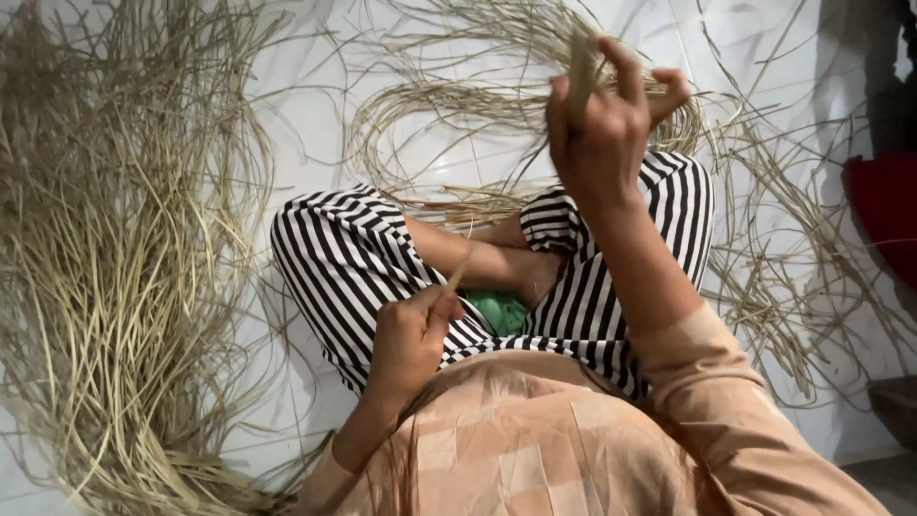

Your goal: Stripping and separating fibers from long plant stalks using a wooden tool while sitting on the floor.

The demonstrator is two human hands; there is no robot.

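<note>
I sit cross-legged on a white floor in black-and-white striped trousers (344, 253) and a peach top. My right hand (602, 129) is raised in front of me, fingers closed on the upper end of a flat tan straw strip (580, 72). Low over my lap, my left hand (411, 334) pinches a thin straw strip (460, 266) between thumb and fingers. Whether both hands hold the same strip cannot be told. A green cloth (499, 311) lies in my lap between my legs.
A thick heap of long dried straw strands (115, 287) covers the floor on the left. Looped straw coils (449, 115) lie beyond my knees, and loose strands (783, 277) spread to the right. A red object (884, 210) sits at the right edge.
</note>
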